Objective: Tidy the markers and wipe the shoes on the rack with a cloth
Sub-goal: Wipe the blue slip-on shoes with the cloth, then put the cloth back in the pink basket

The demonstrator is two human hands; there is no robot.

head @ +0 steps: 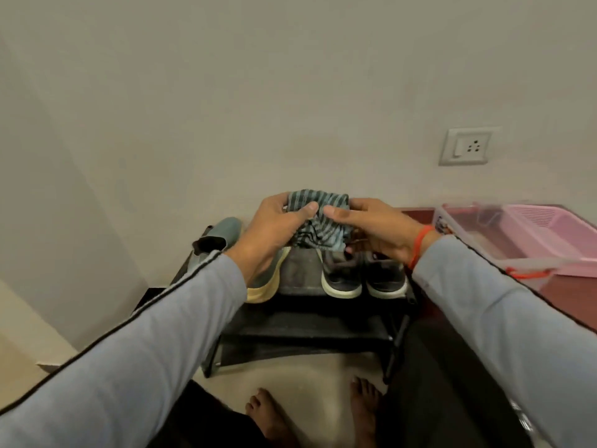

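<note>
Head view: cloth (318, 218) (no legible writing)

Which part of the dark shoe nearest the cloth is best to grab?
Probably the heel of the dark shoe, coming from the front. Its white-soled heel faces the person at the rack's front edge, while both hands and the cloth cover its far end.

Grey sleeves (161, 334) with dark piping, red wrist thread (420, 245), bare feet (268, 412).

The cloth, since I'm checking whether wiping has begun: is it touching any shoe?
No, both the left hand and right hand hold the cloth above the shoes.
</note>
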